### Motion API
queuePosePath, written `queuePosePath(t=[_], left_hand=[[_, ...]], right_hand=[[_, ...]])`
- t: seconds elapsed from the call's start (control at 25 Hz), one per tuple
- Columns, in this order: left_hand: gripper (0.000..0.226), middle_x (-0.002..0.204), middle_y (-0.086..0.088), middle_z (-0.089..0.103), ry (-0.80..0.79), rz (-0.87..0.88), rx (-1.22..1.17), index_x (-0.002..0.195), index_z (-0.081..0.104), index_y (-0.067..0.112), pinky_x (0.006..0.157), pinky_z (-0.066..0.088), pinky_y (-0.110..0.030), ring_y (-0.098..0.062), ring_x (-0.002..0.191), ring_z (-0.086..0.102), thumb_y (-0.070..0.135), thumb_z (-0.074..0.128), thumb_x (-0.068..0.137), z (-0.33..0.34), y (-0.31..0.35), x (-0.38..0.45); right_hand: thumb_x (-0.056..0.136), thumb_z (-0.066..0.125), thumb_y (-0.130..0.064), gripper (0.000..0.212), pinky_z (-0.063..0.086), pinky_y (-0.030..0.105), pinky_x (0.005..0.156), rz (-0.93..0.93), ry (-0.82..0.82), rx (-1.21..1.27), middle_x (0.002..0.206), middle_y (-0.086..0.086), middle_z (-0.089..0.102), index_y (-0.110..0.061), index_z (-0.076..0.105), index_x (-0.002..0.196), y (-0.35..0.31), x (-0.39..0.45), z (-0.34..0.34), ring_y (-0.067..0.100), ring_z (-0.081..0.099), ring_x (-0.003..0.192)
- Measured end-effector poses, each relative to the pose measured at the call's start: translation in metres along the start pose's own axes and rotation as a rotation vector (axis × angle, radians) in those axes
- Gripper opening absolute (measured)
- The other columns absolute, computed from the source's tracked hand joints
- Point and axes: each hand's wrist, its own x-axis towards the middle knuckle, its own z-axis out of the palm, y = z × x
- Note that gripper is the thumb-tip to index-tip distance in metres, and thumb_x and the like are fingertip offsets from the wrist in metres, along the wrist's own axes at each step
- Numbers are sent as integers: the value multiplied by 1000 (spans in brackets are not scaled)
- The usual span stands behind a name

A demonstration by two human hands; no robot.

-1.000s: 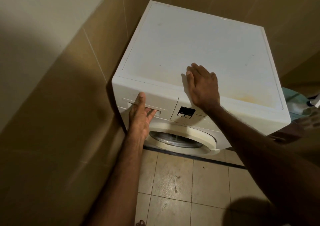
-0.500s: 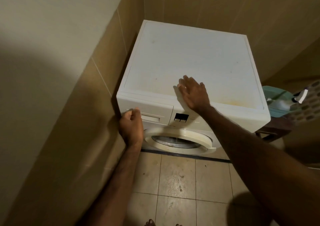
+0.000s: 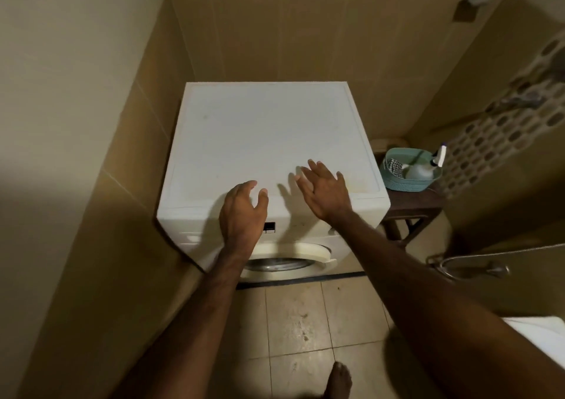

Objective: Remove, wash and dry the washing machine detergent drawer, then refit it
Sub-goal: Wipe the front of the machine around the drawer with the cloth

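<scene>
A white front-loading washing machine (image 3: 263,136) stands in a tiled corner. Its detergent drawer (image 3: 189,236) sits flush in the front panel at the top left, partly hidden behind my left forearm. My left hand (image 3: 243,212) hovers over the machine's front top edge, fingers apart and empty, covering part of the panel beside the small dark display (image 3: 269,227). My right hand (image 3: 325,191) is spread open just above the lid near its front right, holding nothing. The round door (image 3: 287,261) shows below the panel.
A teal basket (image 3: 409,181) with a spray bottle (image 3: 426,169) and a checked cloth stands on a dark wooden stool (image 3: 412,209) right of the machine. A metal hose and tap (image 3: 470,264) are at the right wall. Beige floor tiles (image 3: 293,322) lie in front, my bare foot (image 3: 337,380) on them.
My left hand has left the drawer front and risen to the machine's top edge, opening. The right hand has lifted slightly off the lid. The view has pulled back and swung right.
</scene>
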Motion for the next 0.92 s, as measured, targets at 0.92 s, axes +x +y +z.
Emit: queuePosePath(t=[0.92], left_hand=[[28,111,-7,74,-300,420,160,118,74,12,80,47,-25,-21,101,68,22,61,95,352,269,62]], right_hand=[[111,41,-48,49,32,53,121,399,45,126,164,4,43,-23,55,151,361,61,-71,24,37,153]])
